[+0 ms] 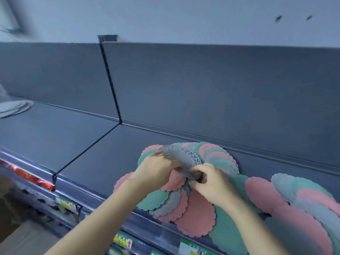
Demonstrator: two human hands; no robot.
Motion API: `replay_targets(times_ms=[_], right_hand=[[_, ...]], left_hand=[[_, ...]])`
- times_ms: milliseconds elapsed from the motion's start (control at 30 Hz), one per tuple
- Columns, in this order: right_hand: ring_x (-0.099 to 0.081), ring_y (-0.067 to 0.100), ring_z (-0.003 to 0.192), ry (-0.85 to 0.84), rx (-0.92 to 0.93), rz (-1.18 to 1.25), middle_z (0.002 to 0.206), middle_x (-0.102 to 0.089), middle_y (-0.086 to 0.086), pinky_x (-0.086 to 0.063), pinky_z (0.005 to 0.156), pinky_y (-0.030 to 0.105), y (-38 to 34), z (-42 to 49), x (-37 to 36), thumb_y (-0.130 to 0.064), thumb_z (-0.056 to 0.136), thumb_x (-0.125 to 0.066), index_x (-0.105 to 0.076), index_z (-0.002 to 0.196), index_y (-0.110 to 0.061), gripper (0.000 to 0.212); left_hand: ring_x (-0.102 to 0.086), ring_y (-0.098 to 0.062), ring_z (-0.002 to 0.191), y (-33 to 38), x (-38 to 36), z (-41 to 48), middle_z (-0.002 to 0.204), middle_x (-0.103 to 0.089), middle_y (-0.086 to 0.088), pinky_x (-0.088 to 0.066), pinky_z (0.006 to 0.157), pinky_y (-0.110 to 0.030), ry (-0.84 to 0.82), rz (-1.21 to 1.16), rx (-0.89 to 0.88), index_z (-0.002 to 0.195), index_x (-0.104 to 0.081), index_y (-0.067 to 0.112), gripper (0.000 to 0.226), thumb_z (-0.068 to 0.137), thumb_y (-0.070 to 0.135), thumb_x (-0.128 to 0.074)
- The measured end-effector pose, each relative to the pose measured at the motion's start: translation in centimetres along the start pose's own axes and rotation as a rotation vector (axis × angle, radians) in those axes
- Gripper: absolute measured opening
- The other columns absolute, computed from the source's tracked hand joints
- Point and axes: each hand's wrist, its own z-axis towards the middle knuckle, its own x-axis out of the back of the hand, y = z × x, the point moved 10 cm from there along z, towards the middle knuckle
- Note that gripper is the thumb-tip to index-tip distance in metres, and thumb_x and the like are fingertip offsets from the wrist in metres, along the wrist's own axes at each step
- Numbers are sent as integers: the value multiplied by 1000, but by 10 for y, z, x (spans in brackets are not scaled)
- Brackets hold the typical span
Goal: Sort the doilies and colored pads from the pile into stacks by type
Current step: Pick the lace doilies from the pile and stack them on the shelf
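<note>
Head view: at centre frame the left hand and right hand both pinch a grey perforated round doily, each grip closed on its edge, bowing it upward. It is just above the pile of pink, teal and grey scalloped pads on the dark blue shelf. A pale flat stack lies far left.

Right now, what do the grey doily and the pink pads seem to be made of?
The grey doily: thin, flexible sheet, perhaps soft plastic or paper; it arches between the left hand and right hand, with lace-like cutouts, matte. The pink pads: likely soft plastic or rubber; fine ribbed surface, scalloped edges, matte, lying flat. Blur leaves both uncertain.
</note>
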Motion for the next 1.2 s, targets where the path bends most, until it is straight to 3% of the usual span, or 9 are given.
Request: replay_targets(times_ms=[133, 267, 400, 500, 600, 767, 967, 1067, 1200], right_hand=[[-58, 5, 98, 243, 106, 330, 108, -57, -15, -46, 80, 24, -38, 6, 7, -24, 80, -74, -60, 110, -27, 34], [-67, 21, 92, -1, -73, 853, 117, -63, 4, -49, 70, 24, -83, 12, -52, -29, 82, -72, -60, 115, -10, 40], [-69, 33, 83, -165, -60, 1076, 94, -72, 16, -59, 65, 37, -152, 4, -112, -14, 86, -67, -67, 91, -4, 11], [-64, 27, 102, -203, -37, 1016, 112, -67, 6, -55, 87, 46, -202, 6, -167, -20, 87, -67, -56, 122, -7, 38], [-46, 18, 128, -203, -42, 980, 139, -45, -6, -38, 108, 48, -254, 18, -227, -29, 83, -71, -37, 141, -27, 67], [-47, 21, 126, -204, -119, 1080, 143, -43, 2, -40, 106, 50, -342, 45, -329, -18, 85, -68, -40, 138, -22, 60], [-60, 20, 109, -288, -157, 1139, 121, -58, 0, -55, 74, 36, -416, 81, -413, -8, 91, -60, -48, 131, -14, 43], [-61, 17, 106, -276, -122, 1074, 116, -61, -2, -55, 77, 36, -444, 111, -439, -8, 91, -59, -52, 128, -14, 39], [-57, 17, 117, -248, -48, 970, 128, -58, 0, -47, 99, 50, -479, 170, -473, -17, 88, -65, -56, 124, -24, 38]], left_hand=[[-64, -10, 77, -45, 72, -61, 87, -71, 8, -51, 68, -25, 369, -286, 279, 98, -69, 17, 24, 86, 1, -56], [-66, -12, 84, -92, 113, -130, 92, -72, -4, -54, 77, -30, 604, -896, 523, 101, -65, 11, 12, 89, 9, -61], [-69, -20, 82, -137, 119, -206, 96, -73, -2, -59, 70, -38, 839, -971, 747, 112, -57, 19, 26, 90, 6, -63], [-68, -16, 76, -182, 109, -263, 97, -71, 4, -58, 63, -30, 839, -874, 887, 114, -57, 26, 33, 88, 9, -67], [-67, -7, 72, -239, 106, -321, 97, -70, 7, -56, 64, -21, 782, -797, 977, 106, -62, 32, 29, 86, 12, -70], [-58, 10, 58, -344, 119, -408, 80, -63, 12, -43, 54, -6, 746, -683, 1092, 112, -56, 29, 31, 85, 24, -72], [-61, -7, 80, -462, 129, -473, 104, -61, 9, -51, 69, -17, 716, -592, 1138, 125, -55, 29, 48, 82, 24, -75], [-58, -5, 77, -513, 124, -482, 105, -59, 7, -51, 67, -16, 723, -602, 1128, 129, -51, 36, 54, 81, 23, -75], [-54, 0, 69, -582, 119, -475, 97, -58, 11, -48, 66, -13, 747, -602, 1103, 127, -53, 34, 53, 81, 20, -74]])
